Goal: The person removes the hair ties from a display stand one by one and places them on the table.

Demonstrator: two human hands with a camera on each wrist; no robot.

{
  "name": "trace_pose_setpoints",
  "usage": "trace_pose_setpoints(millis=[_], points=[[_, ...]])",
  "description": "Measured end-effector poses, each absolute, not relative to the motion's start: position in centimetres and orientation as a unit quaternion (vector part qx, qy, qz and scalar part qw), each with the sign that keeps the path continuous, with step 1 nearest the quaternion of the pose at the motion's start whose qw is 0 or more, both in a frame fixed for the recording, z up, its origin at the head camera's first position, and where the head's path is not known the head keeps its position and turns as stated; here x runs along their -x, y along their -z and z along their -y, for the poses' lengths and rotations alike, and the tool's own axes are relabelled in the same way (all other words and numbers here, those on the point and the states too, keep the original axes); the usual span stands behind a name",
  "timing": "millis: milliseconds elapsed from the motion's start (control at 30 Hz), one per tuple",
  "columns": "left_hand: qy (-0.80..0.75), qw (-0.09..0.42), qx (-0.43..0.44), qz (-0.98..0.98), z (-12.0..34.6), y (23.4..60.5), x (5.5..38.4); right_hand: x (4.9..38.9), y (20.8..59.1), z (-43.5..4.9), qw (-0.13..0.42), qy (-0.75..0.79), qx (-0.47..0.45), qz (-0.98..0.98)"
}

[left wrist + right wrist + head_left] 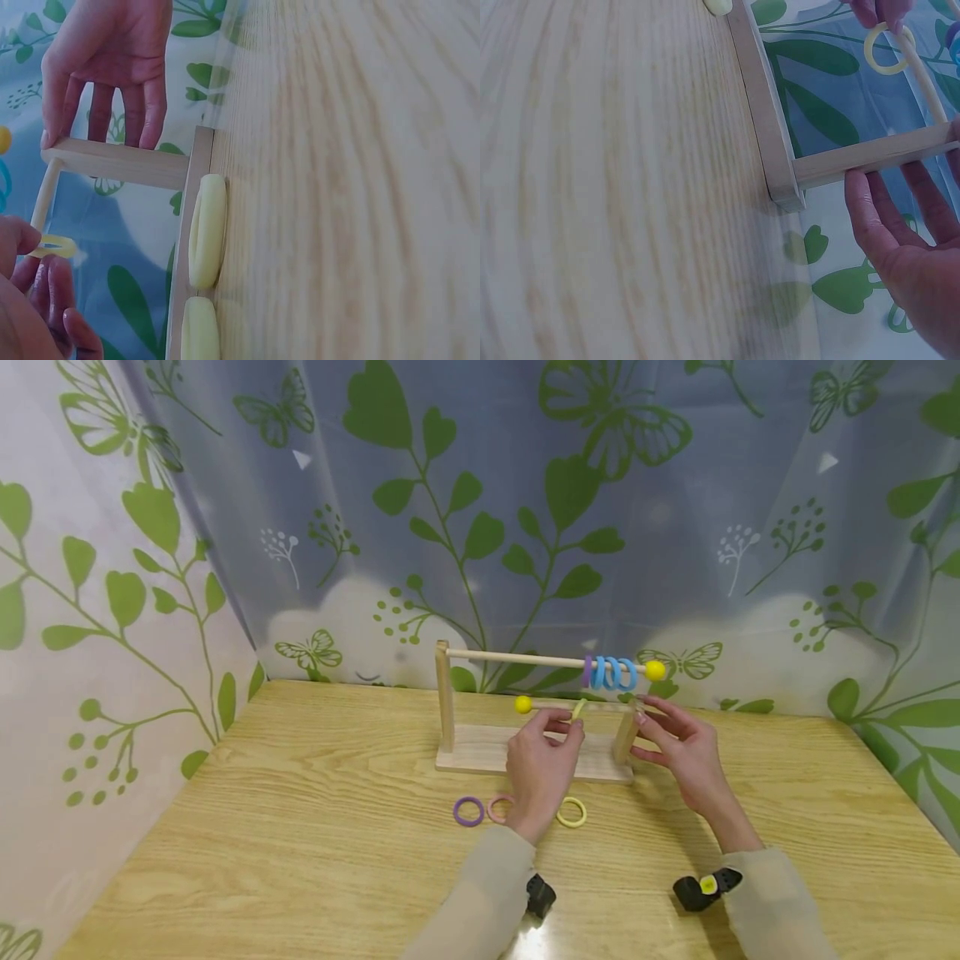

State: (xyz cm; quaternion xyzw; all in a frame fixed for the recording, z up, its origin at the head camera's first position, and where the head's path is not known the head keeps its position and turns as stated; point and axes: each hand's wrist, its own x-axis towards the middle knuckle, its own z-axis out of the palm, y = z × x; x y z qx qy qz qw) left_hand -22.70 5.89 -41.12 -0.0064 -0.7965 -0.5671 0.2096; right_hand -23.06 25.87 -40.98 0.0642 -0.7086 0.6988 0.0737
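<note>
My left hand (542, 768) pinches a pale yellow ring (578, 709) at the lower rod of a wooden stand (480, 762). The ring appears to be around this rod, between its yellow end ball (522, 704) and the right post. My right hand (686, 760) holds the short right post (877, 156), thumb near its top and fingers against its outer side. On the upper rod (517, 657), a purple ring (587, 672) and several blue rings (613, 673) hang near the yellow ball (655, 671) at its right end.
In front of the stand lie a purple ring (468, 812), a pink ring (497, 810) partly hidden by my left hand, and a yellow ring (572, 812). The wooden table (337, 827) meets a leaf-patterned curtain (465, 527) at the back.
</note>
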Motion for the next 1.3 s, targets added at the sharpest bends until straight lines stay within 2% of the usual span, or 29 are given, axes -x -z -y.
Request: trace_pose_setpoints(millis=[1300], points=[[0.569,0.234,-0.007,0.789,-5.3,41.12,22.65,22.87,40.75,-25.78,0.067,-0.695,-0.058,0.714]])
